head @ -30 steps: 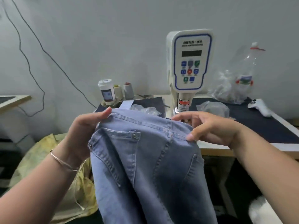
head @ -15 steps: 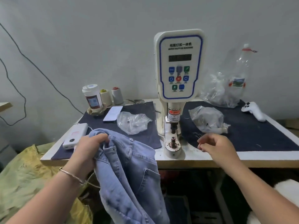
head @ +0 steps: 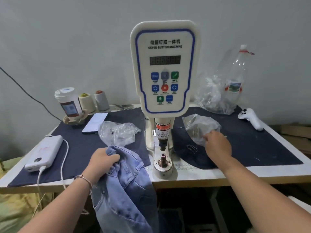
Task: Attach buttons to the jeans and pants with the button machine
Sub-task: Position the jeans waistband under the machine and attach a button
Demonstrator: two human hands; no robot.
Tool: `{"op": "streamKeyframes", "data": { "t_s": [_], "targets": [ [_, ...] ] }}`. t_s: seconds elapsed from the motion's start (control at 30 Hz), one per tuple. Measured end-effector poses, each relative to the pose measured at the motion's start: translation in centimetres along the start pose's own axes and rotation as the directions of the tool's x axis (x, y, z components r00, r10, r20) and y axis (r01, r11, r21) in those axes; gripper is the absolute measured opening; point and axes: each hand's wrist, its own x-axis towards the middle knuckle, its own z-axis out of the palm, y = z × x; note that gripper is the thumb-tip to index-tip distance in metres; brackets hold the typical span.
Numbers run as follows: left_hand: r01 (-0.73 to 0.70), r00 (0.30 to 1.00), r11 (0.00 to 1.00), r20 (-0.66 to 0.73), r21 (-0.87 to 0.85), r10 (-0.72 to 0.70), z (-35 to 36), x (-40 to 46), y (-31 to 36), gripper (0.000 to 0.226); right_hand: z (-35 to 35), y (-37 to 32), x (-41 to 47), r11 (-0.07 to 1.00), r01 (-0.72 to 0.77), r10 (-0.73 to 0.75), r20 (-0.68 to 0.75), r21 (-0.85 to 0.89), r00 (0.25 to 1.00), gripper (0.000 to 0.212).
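The white servo button machine (head: 164, 68) stands mid-table, its lower die post (head: 163, 159) bare near the front edge. Light blue jeans (head: 127, 185) hang over the table's front edge, bunched at the waistband in my left hand (head: 102, 163), which grips the denim just left of the die. My right hand (head: 217, 145) reaches out to the right of the machine, fingertips at the lower edge of a clear plastic bag (head: 200, 128) of small metal parts; whether it holds anything I cannot tell. A second clear bag (head: 117, 132) lies left of the machine.
A white power bank (head: 44, 153) with its cable lies front left, and a phone (head: 95, 122), a cup (head: 69, 105) and thread cones (head: 93, 102) further back. A white controller (head: 250, 118), a plastic bottle (head: 235, 78) and a crumpled bag sit back right. Dark cloth (head: 252, 145) covers the table.
My right hand let go of the jeans and moved right and forward to the bag of parts. My left hand lowered the jeans toward the die. The view moved closer to the table.
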Motion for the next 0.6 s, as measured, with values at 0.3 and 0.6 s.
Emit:
{"op": "streamKeyframes", "data": {
  "t_s": [0.3, 0.6],
  "targets": [
    [-0.027, 0.999, 0.998, 0.027, -0.057, 0.028, 0.1, 0.1, -0.6, 0.021, -1.1, -1.1, 3.8, 0.988, -0.132, 0.147, 0.252, -0.076, 0.957, 0.019],
    [-0.065, 0.998, 0.998, 0.017, -0.014, 0.065, 0.2, 0.2, -0.8, 0.024, 1.0, -1.8, 3.7, 0.991, -0.125, 0.129, 0.102, -0.041, 0.986, 0.016]
  ]
}}
